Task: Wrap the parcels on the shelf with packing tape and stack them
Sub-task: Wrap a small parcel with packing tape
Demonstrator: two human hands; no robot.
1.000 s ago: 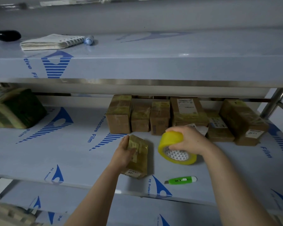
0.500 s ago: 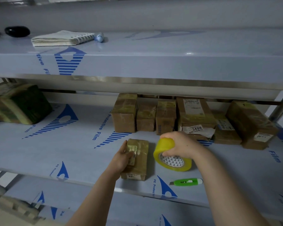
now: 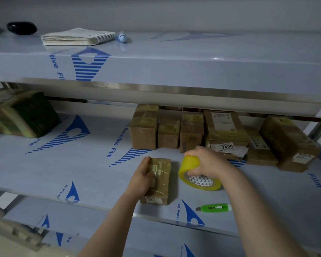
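Head view: against one second earlier, the parcel (image 3: 162,175) lies squarer to the shelf (image 3: 82,173) front, and the tape roll (image 3: 198,179) sits just beside it. The left hand (image 3: 141,178) grips the parcel's left side, thumb on top. The right hand (image 3: 206,164) grips the roll from above, fingers curled round it. Judgement: taping is about to start. The parcel's near end lies close to the front lip. Open room lies to the left; the row of parcels (image 3: 191,134) behind and the cutter (image 3: 214,208) in front bound the right

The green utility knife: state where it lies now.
Head view: the green utility knife lies near the front edge of the middle shelf, right of the parcel under the left hand, in front of the tape roll gripped by the right hand.
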